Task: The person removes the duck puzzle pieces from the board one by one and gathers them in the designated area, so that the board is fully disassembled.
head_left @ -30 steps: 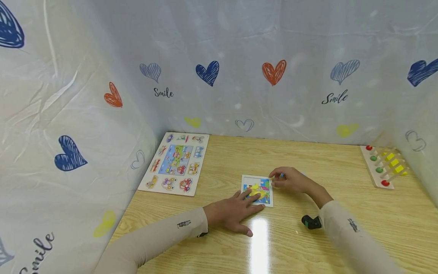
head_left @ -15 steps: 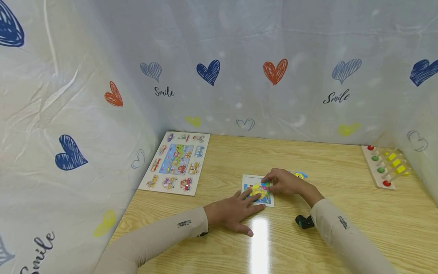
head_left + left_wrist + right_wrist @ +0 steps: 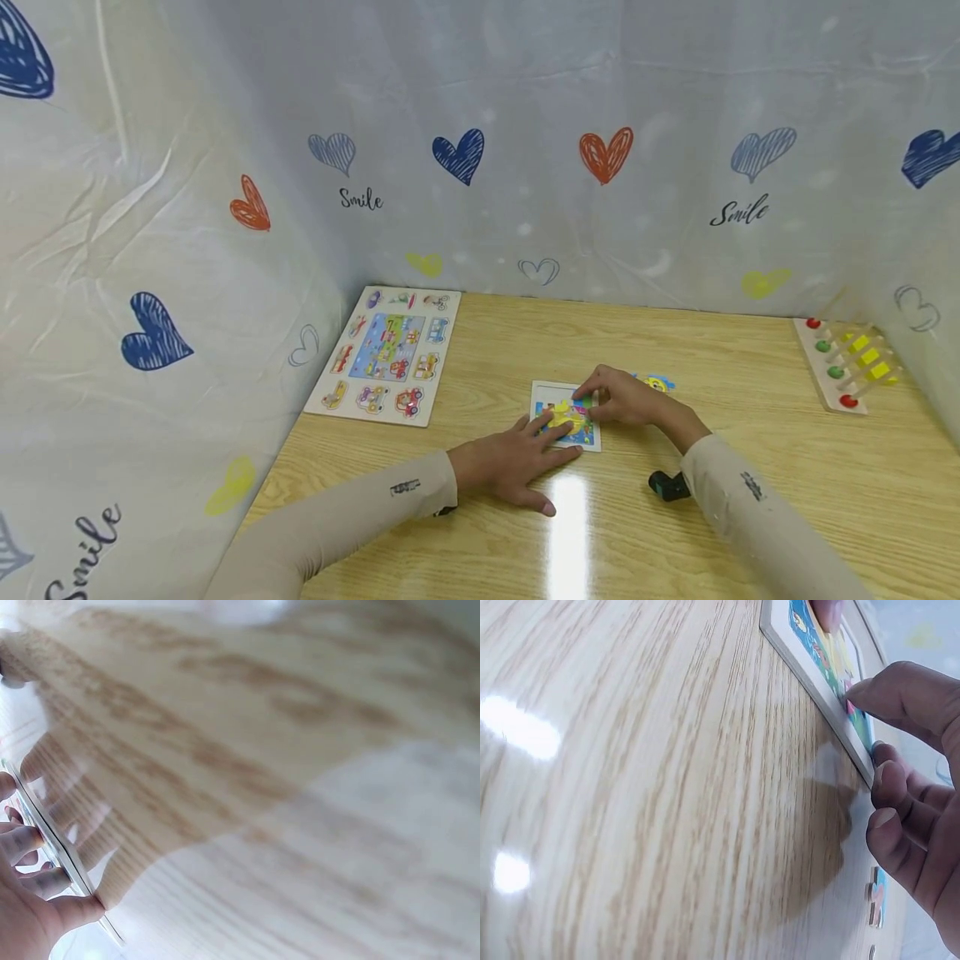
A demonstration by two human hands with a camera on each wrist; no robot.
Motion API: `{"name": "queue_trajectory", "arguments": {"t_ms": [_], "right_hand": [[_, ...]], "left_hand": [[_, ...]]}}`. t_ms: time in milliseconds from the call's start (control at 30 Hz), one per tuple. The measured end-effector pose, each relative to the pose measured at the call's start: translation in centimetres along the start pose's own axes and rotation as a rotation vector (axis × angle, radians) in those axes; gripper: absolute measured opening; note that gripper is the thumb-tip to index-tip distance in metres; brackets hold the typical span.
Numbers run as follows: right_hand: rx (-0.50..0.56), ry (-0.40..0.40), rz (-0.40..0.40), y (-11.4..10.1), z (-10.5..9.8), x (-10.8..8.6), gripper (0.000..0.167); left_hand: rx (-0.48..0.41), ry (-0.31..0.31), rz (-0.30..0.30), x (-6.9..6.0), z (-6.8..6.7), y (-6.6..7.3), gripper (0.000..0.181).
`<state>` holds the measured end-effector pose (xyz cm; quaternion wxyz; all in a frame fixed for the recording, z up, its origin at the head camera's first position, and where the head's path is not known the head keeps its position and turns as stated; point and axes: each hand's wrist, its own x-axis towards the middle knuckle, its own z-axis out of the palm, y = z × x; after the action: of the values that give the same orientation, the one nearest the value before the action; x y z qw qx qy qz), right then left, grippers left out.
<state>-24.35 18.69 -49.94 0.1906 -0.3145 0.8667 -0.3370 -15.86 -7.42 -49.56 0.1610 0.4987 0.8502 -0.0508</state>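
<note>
A small jigsaw puzzle (image 3: 543, 392) in a white frame lies on the table, with a yellow figure in its picture and a bare patch at its upper left. My left hand (image 3: 513, 467) rests on it with fingers spread, their tips on the yellow figure. At the puzzle's upper right, my right hand (image 3: 630, 398) pinches a puzzle piece against the board, mostly hidden by the fingers. In the right wrist view its thumb (image 3: 870, 697) touches a pink and green part of the picture. Loose puzzle pieces (image 3: 660, 383) lie just behind the right hand.
A wooden vehicle puzzle board (image 3: 382, 354) lies at the back left. At the far right stands a pegged wooden rack (image 3: 836, 367) with red and green beads and yellow blocks. Heart-printed curtains (image 3: 525, 167) enclose the table (image 3: 510, 333). A black wrist device (image 3: 667, 486) hangs by the right sleeve.
The right hand has moved left from beside the frame onto the puzzle's upper right, uncovering the loose pieces behind it. The left hand stays in place.
</note>
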Motion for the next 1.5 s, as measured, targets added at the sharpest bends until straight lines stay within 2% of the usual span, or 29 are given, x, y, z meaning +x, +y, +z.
{"name": "queue_trajectory", "arguments": {"t_ms": [267, 467, 733, 967, 1100, 1333, 1500], "right_hand": [[-0.017, -0.013, 0.016, -0.55, 0.0, 0.08, 0.024], [-0.015, 0.006, -0.017, -0.48, 0.16, 0.18, 0.022], [-0.02, 0.029, -0.005, -0.45, 0.5, 0.13, 0.017], [-0.052, 0.042, -0.042, -0.36, 0.61, 0.1, 0.03], [-0.074, 0.045, -0.031, -0.28, 0.59, 0.21, 0.04], [-0.06, 0.046, 0.006, 0.0, 0.55, 0.34, 0.039], [-0.043, 0.051, -0.001, 0.13, 0.61, 0.47, 0.035]], "left_hand": [[-0.003, 0.001, 0.0, 0.04, -0.06, 0.02, 0.09], [-0.006, 0.005, 0.007, 0.05, -0.01, -0.01, 0.089], [-0.004, 0.008, 0.009, 0.1, 0.05, -0.03, 0.09], [-0.009, -0.014, 0.0, 0.11, -0.09, -0.08, 0.09], [-0.013, -0.011, 0.003, 0.11, -0.08, -0.08, 0.09], [-0.005, -0.005, 0.003, 0.12, -0.04, -0.03, 0.09], [0.0, -0.003, 0.0, 0.07, -0.01, -0.06, 0.09]]}}
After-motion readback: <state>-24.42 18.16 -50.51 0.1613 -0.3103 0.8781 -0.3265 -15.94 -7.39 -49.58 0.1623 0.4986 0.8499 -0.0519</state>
